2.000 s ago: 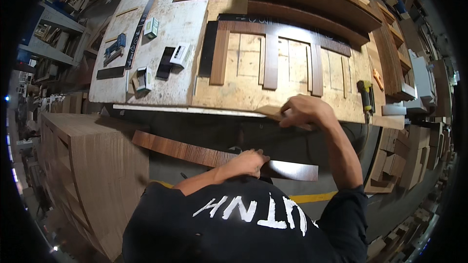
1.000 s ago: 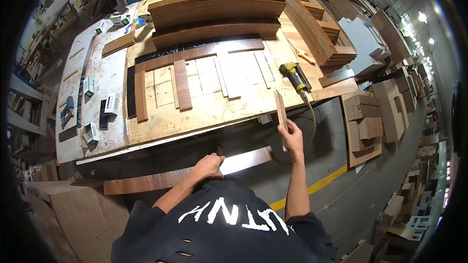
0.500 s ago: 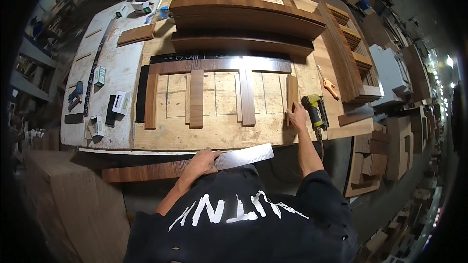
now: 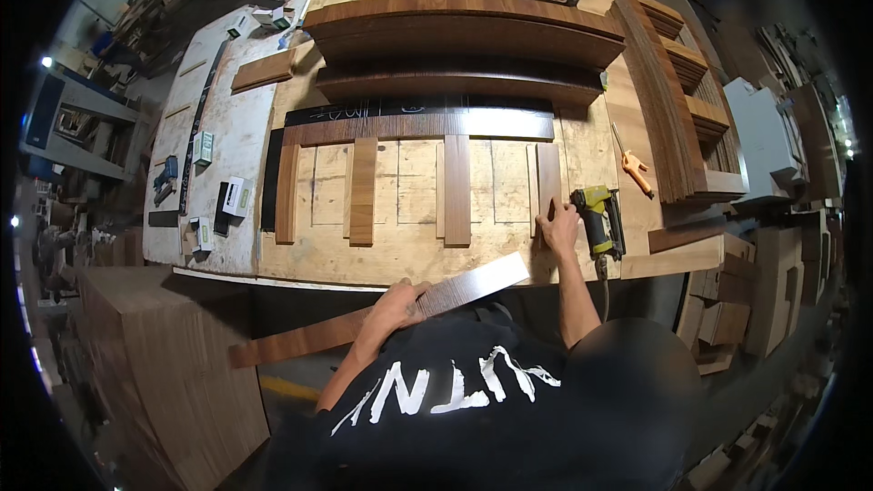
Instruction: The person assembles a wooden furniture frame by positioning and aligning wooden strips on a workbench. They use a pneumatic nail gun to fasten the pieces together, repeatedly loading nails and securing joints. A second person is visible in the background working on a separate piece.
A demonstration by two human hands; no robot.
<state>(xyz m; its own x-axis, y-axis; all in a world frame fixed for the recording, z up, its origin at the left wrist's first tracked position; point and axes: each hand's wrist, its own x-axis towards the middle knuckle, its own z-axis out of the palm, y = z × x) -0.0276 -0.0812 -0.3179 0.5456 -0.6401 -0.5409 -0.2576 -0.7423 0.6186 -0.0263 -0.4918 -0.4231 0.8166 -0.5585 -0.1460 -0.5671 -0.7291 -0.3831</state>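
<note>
At left, small printed boxes (image 4: 202, 148) stand on the surface (image 4: 250, 127). The left grip (image 4: 396, 305) is closed around a long brown grained board (image 4: 314, 335), slanting at the near edge, its right end shining. Stacked brown planks (image 4: 464, 32) block the back; white lettering crosses the black shirt (image 4: 409, 445). The right grip (image 4: 560, 225), half curled, touches the near end of a short brown strip (image 4: 549, 168); whether it clamps, I cannot tell. Just beside lies a yellow-and-black nail gun (image 4: 597, 221), then an orange-handled tool (image 4: 636, 172).

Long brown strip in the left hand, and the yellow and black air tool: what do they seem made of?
Long brown strip: wood or a woodgrain laminate, apparently smooth; streaky grain and bright glare suggest it. Yellow and black air tool: perhaps painted metal with black plastic or rubber; its solid colours leave that open.
</note>
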